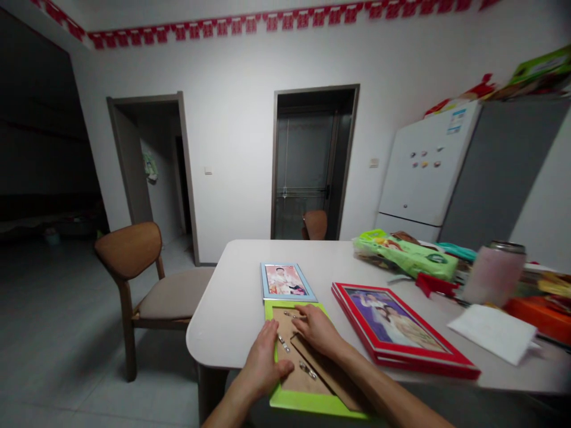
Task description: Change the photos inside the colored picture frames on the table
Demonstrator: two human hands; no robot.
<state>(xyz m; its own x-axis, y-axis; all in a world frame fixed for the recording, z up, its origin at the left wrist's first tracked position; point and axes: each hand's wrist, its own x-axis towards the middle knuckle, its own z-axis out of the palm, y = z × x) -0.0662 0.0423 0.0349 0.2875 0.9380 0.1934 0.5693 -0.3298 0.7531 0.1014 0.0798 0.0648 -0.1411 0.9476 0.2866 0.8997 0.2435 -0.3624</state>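
Note:
A picture frame (307, 401) with a bright green border lies face down at the table's near edge, its brown backing board (294, 380) showing. Several small metal clips (307, 370) sit on the board. My left hand (263, 359) rests over the frame's left side, fingers on the border and thumb out over the board. Across the upper right of the frame reaches my right hand (319, 330), fingertips apart, touching down near the top clip (289, 314). The brown stand flap (328, 371) slants under my right forearm. What lies beneath that forearm is hidden.
Behind the green frame lies a light blue framed photo (285, 279). Red picture frames (401, 327) are stacked at right. Farther right are a green snack packet (405, 252), a pinkish jar (495, 273) and white paper (493, 333). A chair (134, 255) stands left of the table (227, 297).

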